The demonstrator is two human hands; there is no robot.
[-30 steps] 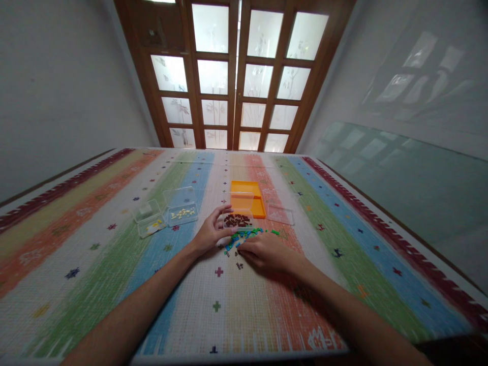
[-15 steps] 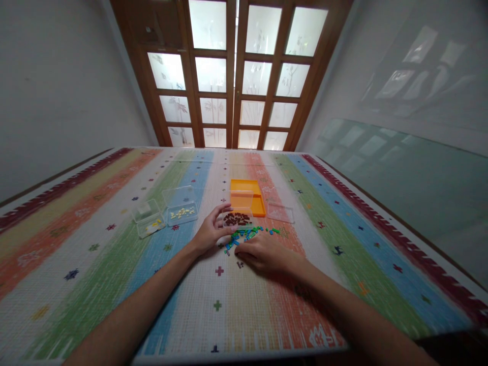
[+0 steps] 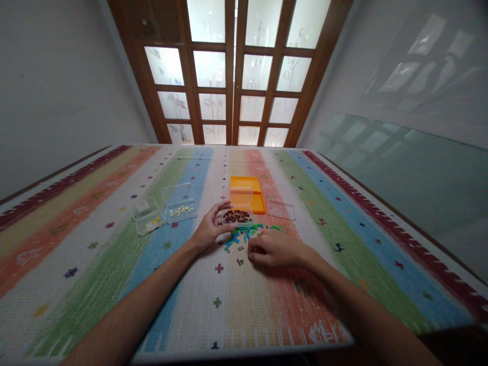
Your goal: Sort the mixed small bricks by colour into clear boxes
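Fingers [image 3: 221, 205] and thumb of my left hand [image 3: 209, 231] hold the left end of a clear box [image 3: 250, 222], one along each long side. My right hand [image 3: 275, 247] is curled, its fingers tucked under; I cannot tell whether they pinch anything. The box sits just beyond my hands, with small dark brown pieces [image 3: 237, 216] strewn thickly across its bottom.

Between it and my right hand lies a loose heap of blue and green pieces [image 3: 244, 235], with a few greyish-brown bits [image 3: 240, 262] nearer me. The box's raised lid [image 3: 241, 195] stands before part of an orange tray [image 3: 259, 202]. A shallow clear tray [image 3: 280, 209] lies to the right; to the left, two open clear boxes [image 3: 183, 219] hold yellow and pale pieces.

Beneath everything runs a striped tablecloth [image 3: 247, 310]. Beyond the table are wooden doors [image 3: 230, 101] with frosted panes, between pale walls [image 3: 57, 76].
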